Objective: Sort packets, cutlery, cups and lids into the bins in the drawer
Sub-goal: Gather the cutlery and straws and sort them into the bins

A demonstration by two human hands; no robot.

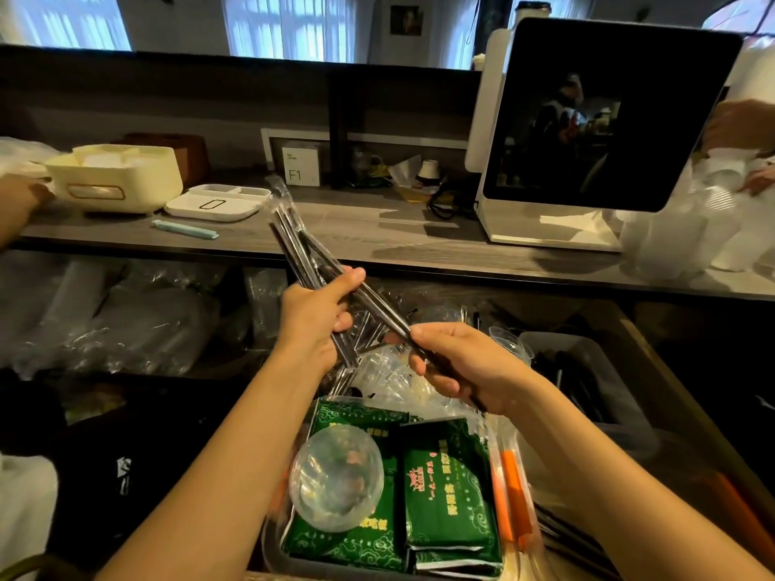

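My left hand (316, 318) grips a bundle of long black straws in clear wrappers (293, 232), which slant up to the left over the counter edge. My right hand (455, 362) pinches one more black wrapped straw (386, 312) that crosses the bundle. Below my hands lies the open drawer. Its near bin (272, 543) holds green packets (451, 496) with a clear dome lid (337, 475) lying on them and orange wrapped straws (513, 496) at the right side. A grey bin (604, 371) with dark cutlery sits to the right.
A screen on a white stand (595, 119) occupies the counter on the right, beside stacked clear cups (679, 241). A cream container (117, 178), a white tray (218, 201) and a pale blue stick (184, 229) lie on the left. Another person's hands show at both edges.
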